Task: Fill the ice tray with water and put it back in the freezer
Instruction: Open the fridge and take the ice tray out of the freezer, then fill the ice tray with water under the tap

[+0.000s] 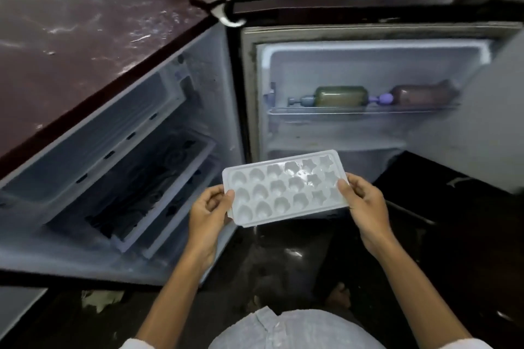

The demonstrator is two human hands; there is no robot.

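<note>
Head view: ice tray [285, 188] held cells-up betw. both hands, in front of the open fridge [127, 150] & its door [368, 65]. Left hand [208, 211] grips tray's left short edge, thumb on top, fingers curled under; right hand [365, 207] grips the right short edge likewise. Forearms reach fwd from frame bottom. Green bottle [340, 96] lies on door shelf.

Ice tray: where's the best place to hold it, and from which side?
Hold the ice tray by its two short ends, one hand from each side, as the left hand and right hand do. It is long, flat and shallow; end grips should keep it level once filled.
</note>
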